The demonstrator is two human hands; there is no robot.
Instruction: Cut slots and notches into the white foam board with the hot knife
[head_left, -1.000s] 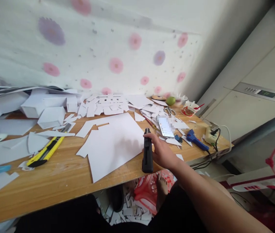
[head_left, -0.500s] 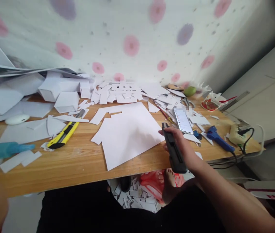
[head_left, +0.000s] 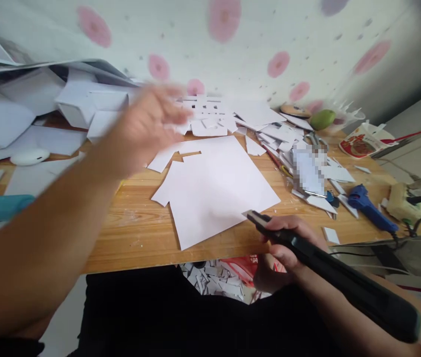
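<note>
My right hand (head_left: 295,238) is wrapped round a black utility knife (head_left: 333,277). Its tip, with a short bit of blade showing, is over the near right edge of a large white foam-board sheet (head_left: 214,193). That sheet lies flat on the wooden table and has notches cut into its left side. Blurred by motion, my left hand (head_left: 154,119) is raised above the sheet's far left corner, fingers stretched out and apparently holding nothing. My left forearm covers most of the yellow utility knife.
White box shapes (head_left: 80,101) and scraps crowd the back left. At right are a phone (head_left: 309,171), scissors (head_left: 315,141), a blue glue gun (head_left: 370,208) with its cord, a green fruit (head_left: 322,119) and a paper bowl (head_left: 366,140). A blue-green tube (head_left: 0,208) lies at left.
My left hand has come up from the lower left and reached out over the table. My right hand has turned the black knife so its tip points at the sheet. The view has shifted.
</note>
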